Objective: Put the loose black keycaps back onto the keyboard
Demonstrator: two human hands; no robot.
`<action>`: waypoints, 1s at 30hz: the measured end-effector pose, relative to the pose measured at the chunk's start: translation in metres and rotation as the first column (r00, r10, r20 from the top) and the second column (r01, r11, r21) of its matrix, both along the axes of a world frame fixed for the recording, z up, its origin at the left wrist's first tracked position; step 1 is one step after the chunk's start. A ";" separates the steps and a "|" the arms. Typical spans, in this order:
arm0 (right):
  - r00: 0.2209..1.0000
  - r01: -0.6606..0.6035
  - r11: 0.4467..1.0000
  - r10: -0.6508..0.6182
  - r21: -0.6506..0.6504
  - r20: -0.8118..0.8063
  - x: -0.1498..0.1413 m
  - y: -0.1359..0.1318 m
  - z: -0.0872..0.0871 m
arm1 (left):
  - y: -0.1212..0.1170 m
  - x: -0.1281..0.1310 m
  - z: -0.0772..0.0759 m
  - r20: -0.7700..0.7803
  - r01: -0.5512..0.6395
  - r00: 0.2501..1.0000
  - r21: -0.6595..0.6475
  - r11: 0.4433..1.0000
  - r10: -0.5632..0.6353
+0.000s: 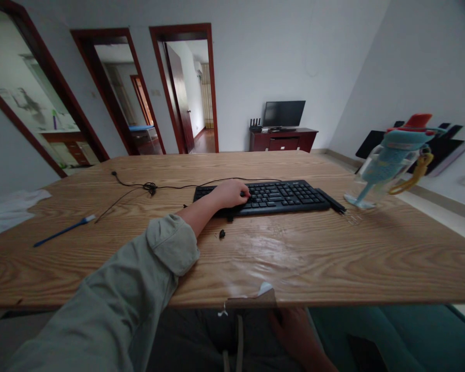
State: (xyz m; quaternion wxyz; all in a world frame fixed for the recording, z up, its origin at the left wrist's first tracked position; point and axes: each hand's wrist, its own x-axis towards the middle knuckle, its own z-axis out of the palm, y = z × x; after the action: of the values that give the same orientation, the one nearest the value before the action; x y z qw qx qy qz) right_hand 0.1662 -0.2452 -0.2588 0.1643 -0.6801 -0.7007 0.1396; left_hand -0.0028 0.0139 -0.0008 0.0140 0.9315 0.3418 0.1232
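1 hand, the left (229, 195), rests ungripping on keyboard (262, 198); bottle (391, 161) at 3 o'clock; right hand (294, 336) lies released below table (313, 258).

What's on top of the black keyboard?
The person's left hand lies on the left part of the flat black plastic keyboard. It covers the keys beneath it; the other keys show bare.

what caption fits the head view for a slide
Left hand rests on black keyboard on wooden table; right hand below.

black keyboard (279, 198), flat, mid-table, cable trailing left
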 end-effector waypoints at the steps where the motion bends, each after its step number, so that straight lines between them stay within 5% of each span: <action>1: 1.000 -0.002 1.000 0.002 0.003 -0.001 0.000 0.000 0.000 | 0.000 0.000 0.000 -0.003 -0.002 1.000 0.004 1.000 0.002; 13: 1.000 -0.005 0.999 0.005 -0.037 -0.008 0.002 -0.001 -0.006 | 0.008 -0.003 -0.007 0.195 0.026 0.981 -0.145 0.989 0.003; 22: 1.000 0.012 1.000 -0.011 0.013 -0.019 0.000 -0.002 -0.003 | -0.003 0.002 0.001 -0.020 0.016 1.000 0.076 0.997 -0.015; 30: 1.000 -0.005 1.000 0.005 0.012 0.006 0.000 -0.001 -0.004 | 0.001 0.005 0.000 -0.130 0.072 0.990 0.142 0.987 -0.053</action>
State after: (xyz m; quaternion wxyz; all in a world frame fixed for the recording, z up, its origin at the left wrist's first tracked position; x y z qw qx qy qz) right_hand 0.1666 -0.2463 -0.2627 0.1660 -0.6779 -0.7036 0.1337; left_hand 0.0023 0.0153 -0.0005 -0.0722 0.9463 0.3026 0.0884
